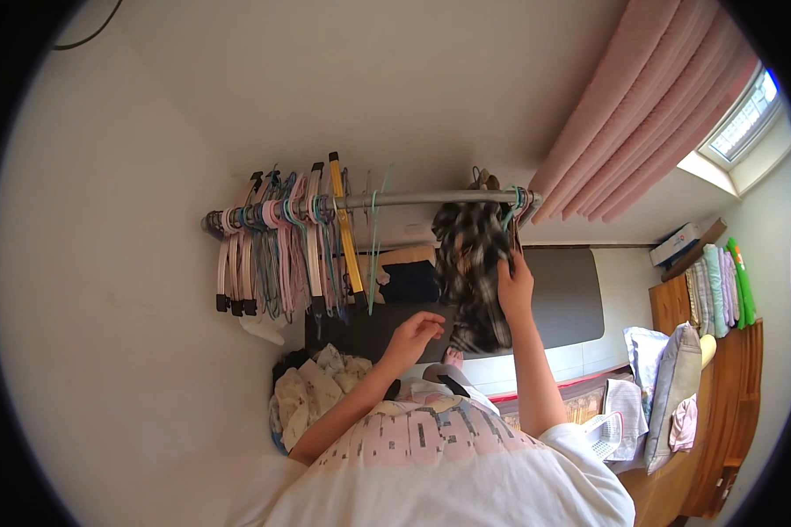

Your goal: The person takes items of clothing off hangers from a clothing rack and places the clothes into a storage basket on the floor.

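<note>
My hands: two, left hand (417,332), right hand (515,288)
Plaid garment (471,272) on rail: one
Clothes rail (413,200): one
Empty hangers (281,250): a bunched lot, too crowded to count
Pink curtain (650,114): one
Pillows (672,395): at least two
Laundry pile (312,386): one

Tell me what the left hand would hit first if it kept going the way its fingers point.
Probably the plaid shirt hanging on the rail: the left hand points its fingers toward its lower part, though depth is unclear.

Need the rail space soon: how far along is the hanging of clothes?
Done: one plaid garment already hangs on the rail. In hand: the right hand grips it; the left hand hovers beside it. Left: a heap of laundry below, and many bare hangers.
</note>
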Demonstrator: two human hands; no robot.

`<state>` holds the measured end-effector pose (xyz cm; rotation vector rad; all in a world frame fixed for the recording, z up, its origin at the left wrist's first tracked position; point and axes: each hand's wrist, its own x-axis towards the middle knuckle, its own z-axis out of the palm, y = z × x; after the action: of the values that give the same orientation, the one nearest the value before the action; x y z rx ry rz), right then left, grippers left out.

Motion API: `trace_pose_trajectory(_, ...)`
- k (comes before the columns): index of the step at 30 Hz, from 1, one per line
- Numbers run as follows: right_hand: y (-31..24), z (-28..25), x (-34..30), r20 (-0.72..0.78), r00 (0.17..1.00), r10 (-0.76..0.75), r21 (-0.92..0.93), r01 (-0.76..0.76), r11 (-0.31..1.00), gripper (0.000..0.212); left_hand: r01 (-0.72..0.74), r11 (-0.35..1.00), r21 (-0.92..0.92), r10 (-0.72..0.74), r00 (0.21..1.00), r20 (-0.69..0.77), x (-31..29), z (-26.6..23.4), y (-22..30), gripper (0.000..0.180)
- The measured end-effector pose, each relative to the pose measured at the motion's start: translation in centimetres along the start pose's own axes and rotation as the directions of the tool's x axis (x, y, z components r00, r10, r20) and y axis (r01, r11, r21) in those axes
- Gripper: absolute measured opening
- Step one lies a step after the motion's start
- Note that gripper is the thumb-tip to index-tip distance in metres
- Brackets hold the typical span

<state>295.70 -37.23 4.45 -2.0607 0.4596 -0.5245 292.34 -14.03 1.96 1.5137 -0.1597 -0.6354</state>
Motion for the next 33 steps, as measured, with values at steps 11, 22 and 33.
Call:
trace_pose_trajectory(11,-6.4,-9.4,-15.3,0.426,0.904,0.042,0.128,-0.107,0.986,0.033,-0.405,0.834,0.374,0.436,0.9,0.003,3.4,0.8,4.6,0.088)
trace_pose_trajectory(22,-9.0,-19.6,-14.0,0.502,0.85,0.16,0.01,-0.191,0.982,0.032,-0.263,0.953,0.149,0.106,0.752,0.65,-0.5,-4.2,13.9,0.04)
trace_pose_trajectory(33,-10.3,-18.7,-9.5,0.549,0.818,-0.173,0.196,0.076,0.978,0.022,-0.471,0.853,0.225,0.137,0.619,0.774,-3.3,-2.0,14.6,0.034)
